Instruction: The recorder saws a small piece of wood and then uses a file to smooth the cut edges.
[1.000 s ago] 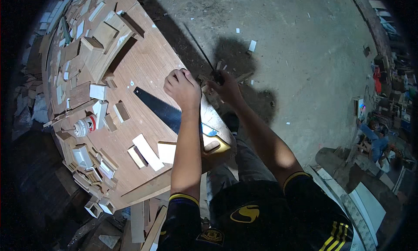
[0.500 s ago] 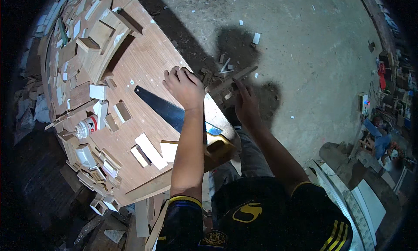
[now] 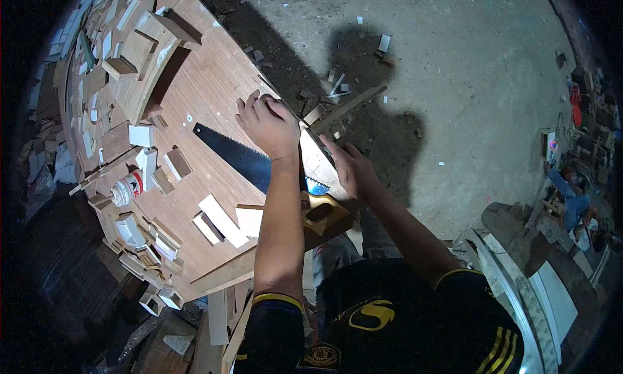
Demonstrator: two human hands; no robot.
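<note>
My left hand (image 3: pixel 267 126) lies at the table's right edge with its fingers bent and pressed down. A thin dark strip (image 3: pixel 267 86) runs along the edge beside its thumb; what lies under the palm is hidden. My right hand (image 3: pixel 350 169) is beside the same edge, nearer to me, with its fingers stretched out and nothing visible in it. A handsaw with a dark blade (image 3: pixel 230 154) and a yellow handle (image 3: pixel 324 211) lies on the table, passing beneath my left forearm.
Small wood blocks (image 3: pixel 220 219) and a white-and-red jar (image 3: pixel 127 188) stand on the wooden table (image 3: pixel 214 69). A curved wooden piece (image 3: pixel 146 75) sits at the far left. Offcuts (image 3: pixel 354 108) lie on the concrete floor; boards (image 3: pixel 551 296) lean at the lower right.
My right hand has come left and toward me, from over the floor to the table edge. My left hand has shifted slightly left and stays at the edge.
</note>
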